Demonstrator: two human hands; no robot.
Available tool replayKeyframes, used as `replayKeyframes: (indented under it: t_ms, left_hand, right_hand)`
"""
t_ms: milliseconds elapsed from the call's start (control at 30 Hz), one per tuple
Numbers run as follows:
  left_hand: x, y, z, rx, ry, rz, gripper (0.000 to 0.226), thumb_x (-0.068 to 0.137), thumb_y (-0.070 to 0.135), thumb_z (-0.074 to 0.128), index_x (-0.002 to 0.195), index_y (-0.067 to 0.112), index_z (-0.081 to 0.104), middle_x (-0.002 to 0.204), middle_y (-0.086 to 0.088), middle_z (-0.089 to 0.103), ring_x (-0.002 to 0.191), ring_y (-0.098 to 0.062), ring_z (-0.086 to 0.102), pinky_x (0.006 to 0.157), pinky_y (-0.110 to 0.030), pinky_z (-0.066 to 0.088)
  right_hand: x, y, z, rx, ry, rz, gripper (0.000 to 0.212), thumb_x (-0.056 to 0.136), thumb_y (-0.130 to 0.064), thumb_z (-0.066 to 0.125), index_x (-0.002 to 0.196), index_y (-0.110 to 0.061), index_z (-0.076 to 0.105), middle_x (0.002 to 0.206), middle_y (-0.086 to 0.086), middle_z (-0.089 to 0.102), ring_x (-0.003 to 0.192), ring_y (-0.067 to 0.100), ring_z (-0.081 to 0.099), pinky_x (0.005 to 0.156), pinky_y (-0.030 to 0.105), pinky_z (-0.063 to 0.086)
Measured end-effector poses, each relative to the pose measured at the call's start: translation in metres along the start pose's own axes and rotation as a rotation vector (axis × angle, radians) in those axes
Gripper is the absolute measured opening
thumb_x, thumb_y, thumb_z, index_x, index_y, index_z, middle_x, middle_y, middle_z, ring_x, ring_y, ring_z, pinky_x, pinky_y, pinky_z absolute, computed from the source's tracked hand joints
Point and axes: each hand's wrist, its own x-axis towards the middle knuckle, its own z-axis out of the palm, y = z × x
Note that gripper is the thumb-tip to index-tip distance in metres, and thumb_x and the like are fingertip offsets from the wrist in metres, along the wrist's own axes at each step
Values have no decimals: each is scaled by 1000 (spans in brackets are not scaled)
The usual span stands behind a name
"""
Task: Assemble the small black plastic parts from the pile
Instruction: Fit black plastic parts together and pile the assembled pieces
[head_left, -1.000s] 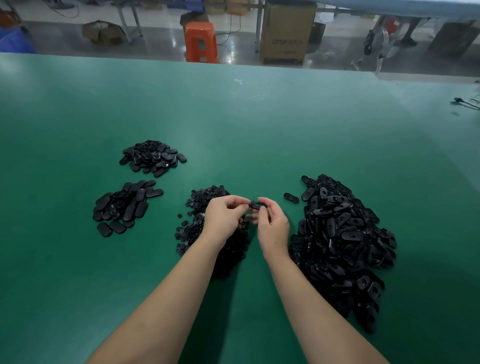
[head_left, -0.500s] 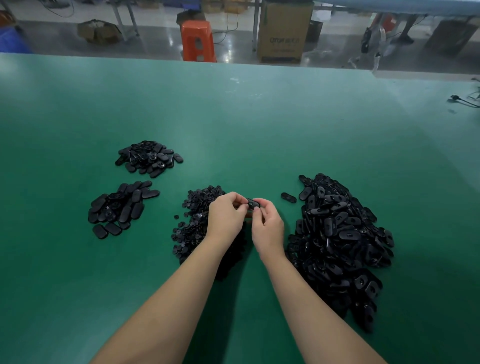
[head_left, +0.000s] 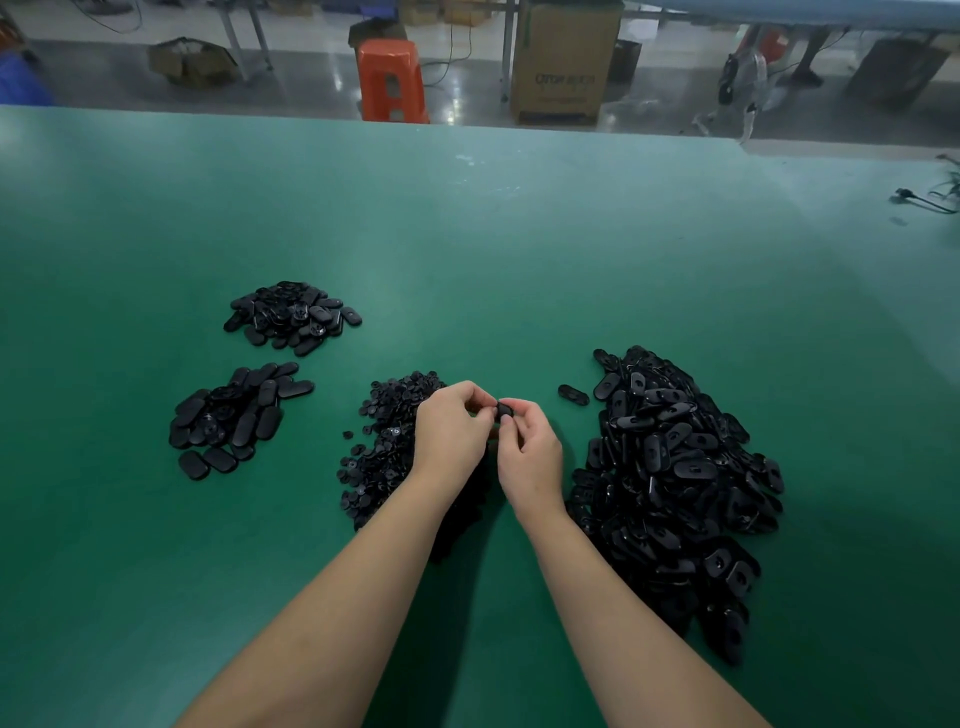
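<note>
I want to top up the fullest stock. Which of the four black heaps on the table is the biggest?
The heap of oval parts right of the right hand is the biggest. It is far wider and taller than the small-piece heap under the left hand or the two far-left heaps.

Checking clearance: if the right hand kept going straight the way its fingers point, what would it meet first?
The right hand points up-left at the left hand; they already meet around the small part, so probably those fingers first.

Piles of black parts flank the hands (head_left: 491, 436): small pieces (head_left: 384, 447) left, ovals (head_left: 670, 467) right; bare green worktop (head_left: 493, 249) ahead.
</note>
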Motion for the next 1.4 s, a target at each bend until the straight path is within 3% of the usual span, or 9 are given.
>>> replayKeyframes:
  t_ms: [133, 200, 300, 400, 567, 800, 1067, 1400]
  left_hand:
    - [2, -2, 0, 46, 30, 9, 11, 86, 17, 73, 80, 26, 71, 100, 1, 58, 79, -12, 57, 72, -27, 44]
    - [3, -3, 0, 24, 20, -7, 8, 85, 19, 75, 84, 26, 71, 101, 0, 61, 77, -12, 59, 74, -27, 46]
    - [5, -6, -2, -72, -20, -68, 17, 82, 19, 80, 96, 24, 71, 89, 6, 68, 78, -10, 64, 74, -24, 50]
    - [7, -11, -5, -96, -52, -66, 12, 80, 20, 82, 85, 25, 73, 76, 12, 71, 70, -1, 65, 65, -14, 46]
    - [7, -15, -8, -196, -88, -102, 11, 82, 12, 80, 81, 22, 76, 74, 4, 75, 71, -14, 72, 72, -33, 61]
    - [5, -15, -8, -216, -156, -124, 9, 89, 9, 71, 87, 17, 73, 71, -1, 75, 57, -17, 68, 55, -32, 60]
    - [6, -13, -7, -209, -158, -137, 6, 89, 8, 72, 85, 13, 72, 75, -2, 75, 56, -18, 71, 58, -35, 63]
    - [3, -8, -6, -152, -142, -168, 7, 85, 7, 72, 80, 11, 71, 67, -2, 74, 53, -20, 72, 59, -36, 63]
  right_hand:
    - [1, 1, 0, -20, -7, 4, 18, 101, -14, 50, 109, -22, 64, 96, -9, 71, 89, 6, 65, 81, 29, 53]
    - [1, 1, 1, -16, -14, 13, 19, 101, -12, 49, 111, -19, 65, 98, -7, 71, 91, 10, 65, 84, 33, 53]
    - [2, 1, 1, 0, -8, 21, 20, 101, -11, 49, 111, -18, 65, 101, -4, 72, 95, 14, 66, 89, 38, 53]
    - [2, 1, 2, 5, -12, 16, 18, 101, -15, 50, 109, -22, 65, 101, -7, 72, 95, 12, 66, 89, 39, 54]
    - [2, 3, 3, 17, -18, -1, 12, 100, -24, 55, 104, -27, 66, 96, -11, 73, 92, 7, 68, 86, 40, 56]
    - [2, 2, 2, -4, -17, -7, 13, 101, -17, 53, 99, -26, 63, 92, -8, 71, 86, 13, 66, 82, 43, 55]
    - [2, 1, 2, -13, -21, -4, 13, 101, -15, 52, 102, -21, 64, 95, -7, 71, 91, 14, 66, 85, 41, 54]
    - [1, 1, 0, 52, -31, 35, 23, 99, -12, 48, 96, -29, 64, 91, -9, 69, 87, 13, 63, 81, 40, 53]
